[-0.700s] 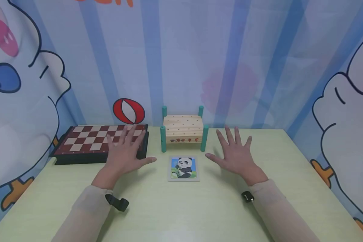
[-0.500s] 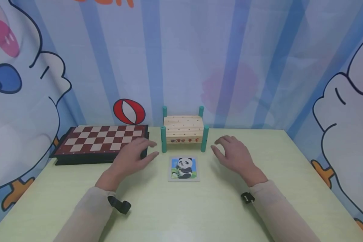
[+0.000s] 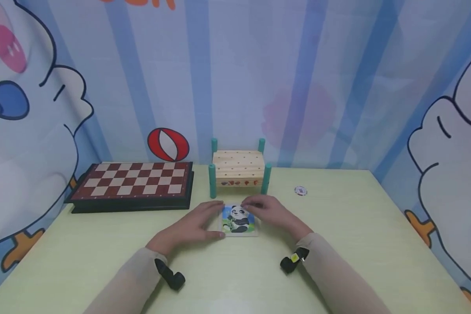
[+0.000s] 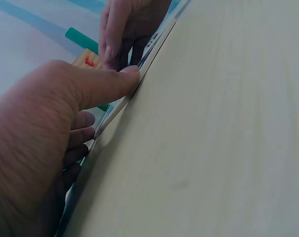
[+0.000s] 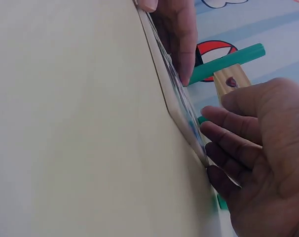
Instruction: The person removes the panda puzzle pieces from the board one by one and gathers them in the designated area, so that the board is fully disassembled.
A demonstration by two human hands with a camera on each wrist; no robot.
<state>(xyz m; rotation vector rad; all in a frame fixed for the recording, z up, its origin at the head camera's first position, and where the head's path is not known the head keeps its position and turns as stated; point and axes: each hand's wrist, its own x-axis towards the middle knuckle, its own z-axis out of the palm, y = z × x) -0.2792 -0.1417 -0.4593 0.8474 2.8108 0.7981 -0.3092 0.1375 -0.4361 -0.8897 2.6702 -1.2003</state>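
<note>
In the head view, a square panda picture board (image 3: 238,223) with a pale frame lies on the table in front of me. My left hand (image 3: 190,224) spans its left side, the thumb at the near corner and the fingertips at the far corner. The left wrist view shows that thumb (image 4: 117,81) pressed on the board's edge. My right hand (image 3: 272,212) reaches over the far right corner, fingertips bent down at the panda's head. From the right wrist, its thumb (image 5: 243,98) stands apart from the curved fingers, with nothing seen between them.
Behind the board stands a small wooden toy bed (image 3: 238,165) with green posts. A brown-and-white checkered board (image 3: 131,185) on a black base sits at the left. One round chip (image 3: 300,190) lies to the right, and a printed curtain (image 3: 235,78) hangs behind the table (image 3: 345,209).
Both hands have moved in from spread, raised positions and come down to the panda picture board. The chip, hidden before under the right hand, now shows.
</note>
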